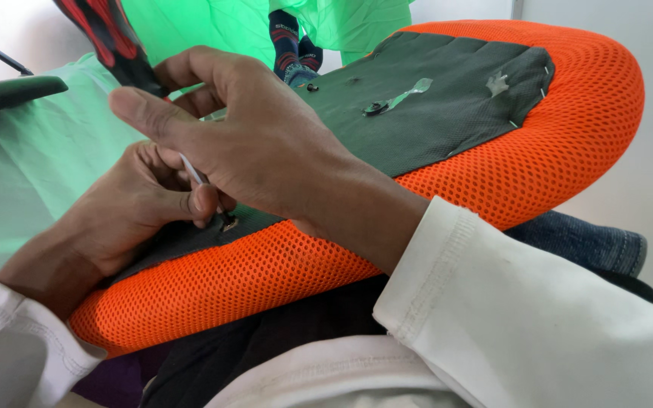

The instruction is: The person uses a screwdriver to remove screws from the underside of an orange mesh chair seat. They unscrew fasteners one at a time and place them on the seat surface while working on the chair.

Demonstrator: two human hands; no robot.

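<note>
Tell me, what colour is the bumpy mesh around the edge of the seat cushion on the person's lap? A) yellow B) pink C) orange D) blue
C: the mesh rim of the seat cushion is bright orange, wrapped around a dark grey fabric panel where both hands work.

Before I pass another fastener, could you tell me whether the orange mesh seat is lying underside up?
Underside up: the orange mesh seat shows its dark backing panel with a screw hole.

Bright orange honeycomb-mesh seat cushion (447, 204) with a dark grey-green fabric panel (432, 98). White sleeves (538, 317). Red-and-black screwdriver handle (111, 41). Pale green sheet (32, 159) behind. Blue denim (591, 242).
</note>
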